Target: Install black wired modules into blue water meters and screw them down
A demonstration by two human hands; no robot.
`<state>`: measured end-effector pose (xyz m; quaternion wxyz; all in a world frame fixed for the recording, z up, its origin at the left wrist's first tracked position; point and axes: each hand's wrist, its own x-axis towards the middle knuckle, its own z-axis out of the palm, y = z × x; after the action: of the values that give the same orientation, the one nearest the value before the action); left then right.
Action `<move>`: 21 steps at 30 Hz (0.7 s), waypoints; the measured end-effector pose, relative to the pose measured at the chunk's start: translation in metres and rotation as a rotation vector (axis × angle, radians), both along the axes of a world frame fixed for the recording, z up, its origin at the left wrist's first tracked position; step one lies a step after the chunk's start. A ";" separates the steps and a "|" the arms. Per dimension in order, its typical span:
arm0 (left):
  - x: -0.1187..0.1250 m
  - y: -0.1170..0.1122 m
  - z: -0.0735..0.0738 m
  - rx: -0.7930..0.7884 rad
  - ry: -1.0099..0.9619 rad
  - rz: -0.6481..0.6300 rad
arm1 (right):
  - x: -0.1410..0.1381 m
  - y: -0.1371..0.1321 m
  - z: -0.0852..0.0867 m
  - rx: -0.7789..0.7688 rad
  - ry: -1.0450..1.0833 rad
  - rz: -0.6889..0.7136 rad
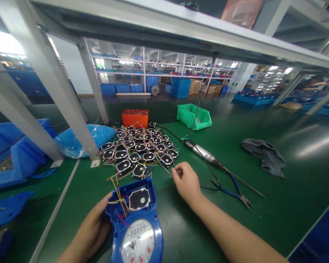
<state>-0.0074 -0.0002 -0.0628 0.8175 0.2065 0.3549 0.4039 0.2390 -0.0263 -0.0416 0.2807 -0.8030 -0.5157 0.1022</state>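
Observation:
My left hand (95,226) is wrapped round the left side of a blue water meter (160,237). A round white dial with number wheels shows on the meter. In its open upper compartment lies a black module with a white outline (139,199), with yellow, red and other thin wires (117,195) rising at the left. My right hand (188,182) is closed in a pinch just above the green table, right of the meter. Thin light strands (164,168) run up to its fingertips; what they grip is too small to make out. Many similar black modules (139,148) lie spread beyond both hands.
An orange-red box (135,118) and a green bin (194,116) stand behind the modules. To the right lie an electric screwdriver (203,151), blue-handled pliers (231,190) and a grey cloth (265,155). Shelf posts, a blue plastic bag (84,140) and a blue bin (30,157) occupy the left.

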 end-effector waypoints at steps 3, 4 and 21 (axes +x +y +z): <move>-0.001 0.000 -0.002 0.004 0.007 -0.016 | 0.022 0.007 0.003 -0.091 -0.121 -0.094; -0.002 0.001 -0.004 0.006 0.005 -0.031 | 0.026 0.009 0.001 -0.131 -0.146 -0.104; -0.008 0.003 -0.010 -0.007 0.018 -0.073 | 0.100 0.043 -0.002 -0.210 -0.350 -0.312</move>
<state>-0.0158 0.0028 -0.0726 0.8292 0.2198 0.3559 0.3708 0.3393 0.0167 -0.0436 0.1148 -0.9030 -0.4129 -0.0299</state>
